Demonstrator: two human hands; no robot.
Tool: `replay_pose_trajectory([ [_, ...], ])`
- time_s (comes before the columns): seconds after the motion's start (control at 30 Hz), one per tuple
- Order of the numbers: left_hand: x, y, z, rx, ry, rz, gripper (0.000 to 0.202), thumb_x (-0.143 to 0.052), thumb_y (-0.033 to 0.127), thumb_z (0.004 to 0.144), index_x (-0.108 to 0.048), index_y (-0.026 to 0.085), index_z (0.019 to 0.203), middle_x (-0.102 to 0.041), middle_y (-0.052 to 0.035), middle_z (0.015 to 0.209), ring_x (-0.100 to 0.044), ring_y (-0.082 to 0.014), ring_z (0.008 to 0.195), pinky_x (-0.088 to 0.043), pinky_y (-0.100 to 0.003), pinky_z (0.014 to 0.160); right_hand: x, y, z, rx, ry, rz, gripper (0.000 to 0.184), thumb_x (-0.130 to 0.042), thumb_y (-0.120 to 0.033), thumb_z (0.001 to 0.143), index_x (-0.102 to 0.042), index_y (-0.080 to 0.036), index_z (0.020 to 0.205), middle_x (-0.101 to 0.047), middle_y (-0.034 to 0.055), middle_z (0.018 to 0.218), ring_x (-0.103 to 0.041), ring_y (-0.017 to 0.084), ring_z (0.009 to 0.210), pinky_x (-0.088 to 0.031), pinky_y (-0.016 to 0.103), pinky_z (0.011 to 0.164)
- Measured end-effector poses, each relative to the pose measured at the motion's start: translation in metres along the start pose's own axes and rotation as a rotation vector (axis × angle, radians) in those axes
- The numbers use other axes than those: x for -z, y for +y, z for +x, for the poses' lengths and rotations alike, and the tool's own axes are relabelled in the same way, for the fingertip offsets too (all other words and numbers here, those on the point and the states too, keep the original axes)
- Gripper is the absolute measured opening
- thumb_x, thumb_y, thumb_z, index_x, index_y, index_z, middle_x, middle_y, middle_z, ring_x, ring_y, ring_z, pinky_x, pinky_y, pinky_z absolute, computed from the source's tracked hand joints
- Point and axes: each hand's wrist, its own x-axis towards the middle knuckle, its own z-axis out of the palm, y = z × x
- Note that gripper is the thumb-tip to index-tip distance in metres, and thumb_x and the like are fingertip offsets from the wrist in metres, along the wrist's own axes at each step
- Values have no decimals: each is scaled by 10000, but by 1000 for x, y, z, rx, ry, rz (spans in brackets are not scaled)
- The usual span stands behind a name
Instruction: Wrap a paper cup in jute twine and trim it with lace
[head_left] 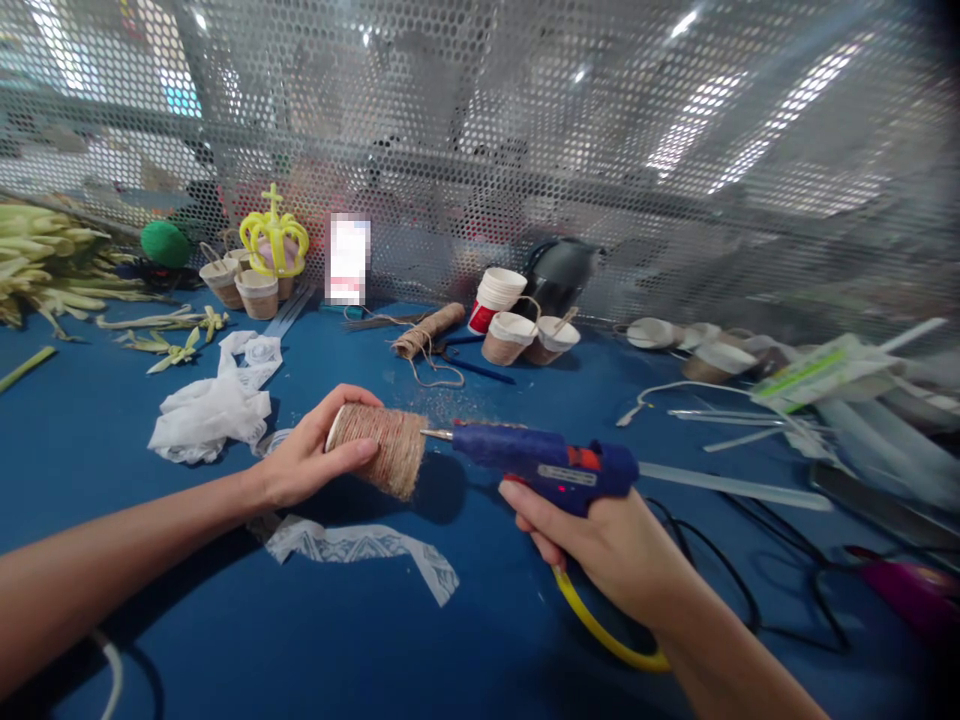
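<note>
The left hand (307,460) grasps a twine-wrapped cup (394,455), fingers over its far side and thumb across the near side. The cup lies on its side in the grip, near the middle of the scene, and appears raised above the tabletop (495,650), judging by the shadow. Its pale rim faces left; the opposite end faces right. This hold appears suited to steadying the cup while leaving its right end accessible.

The right hand (600,545) is closed around the handle of a blue glue gun (517,460), held level with the nozzle pointing left at the cup. Contact between tip and twine cannot be confirmed. A red light shows on the body, suggesting power is on. A clear glue stick (735,485) protrudes from the rear, well away from the cup.

Nearest obstructions: a lace strip (352,540) lies on the near side of the cup, and a lace bundle (217,415) to the left. A twine roll (431,328) with a loose strand lies beyond the cup. Black cables (720,570) run beside the right forearm and could snag.

Farther off stand small pots (510,338), a stack of paper cups (499,290) and a yellow crown (275,240), before a perforated screen (450,150).
</note>
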Motion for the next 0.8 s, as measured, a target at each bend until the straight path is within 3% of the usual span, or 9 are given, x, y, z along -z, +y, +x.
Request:
replay_pose_trajectory([
  [0.8, 0, -1, -1, -15, -17, -45, 388, -524, 439, 741, -404, 204, 1025, -484, -29, 926, -473, -171, 796, -421, -289, 686, -1, -7, -1, -62, 18, 43, 367, -542, -454, 732, -483, -209, 465, -462, -37, 359, -451, 94, 352, -422, 218, 407],
])
